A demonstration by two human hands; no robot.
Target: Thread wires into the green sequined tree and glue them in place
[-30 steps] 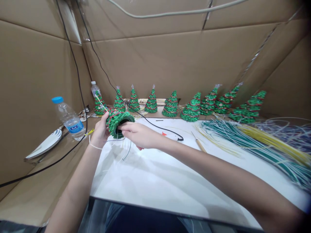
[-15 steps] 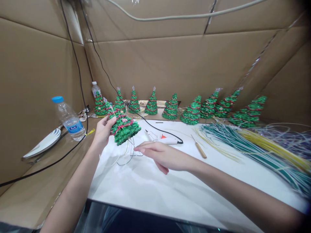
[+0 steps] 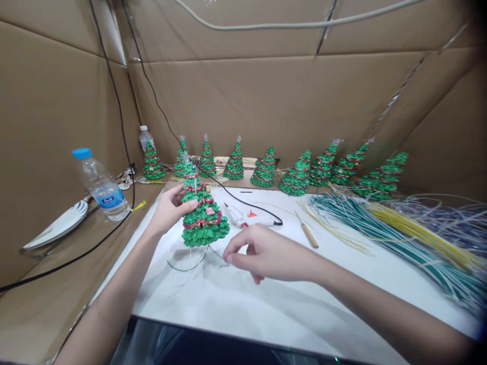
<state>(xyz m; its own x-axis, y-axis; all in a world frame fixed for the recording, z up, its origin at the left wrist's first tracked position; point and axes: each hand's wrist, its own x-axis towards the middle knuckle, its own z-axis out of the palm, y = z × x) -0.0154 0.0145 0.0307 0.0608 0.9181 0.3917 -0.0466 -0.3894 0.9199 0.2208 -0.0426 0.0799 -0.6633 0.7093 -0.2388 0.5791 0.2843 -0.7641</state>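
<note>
My left hand [image 3: 170, 209] grips the upper part of a small green woven tree [image 3: 203, 218] with red trim, held upright just above the white table top [image 3: 266, 299]. Thin loose strands [image 3: 190, 261] hang from the tree's base and curl onto the table. To the right of the tree, my right hand [image 3: 266, 253] hovers low with thumb and forefinger pinched together at the end of one of these strands. A white glue gun [image 3: 249, 218] lies just behind my right hand.
Several finished green trees [image 3: 266, 167] line the back cardboard wall. Bundles of green, yellow and white strips [image 3: 399, 228] cover the right side. An awl with a wooden handle [image 3: 307, 233] lies mid-table. A water bottle [image 3: 99, 185] and a white plate [image 3: 57, 230] stand at left, with a black cable [image 3: 76, 253].
The left hand has turned the tree from base-facing-me to upright and lowered it toward the table. The right hand left the tree's base, moved down and right, and pinched a strand.
</note>
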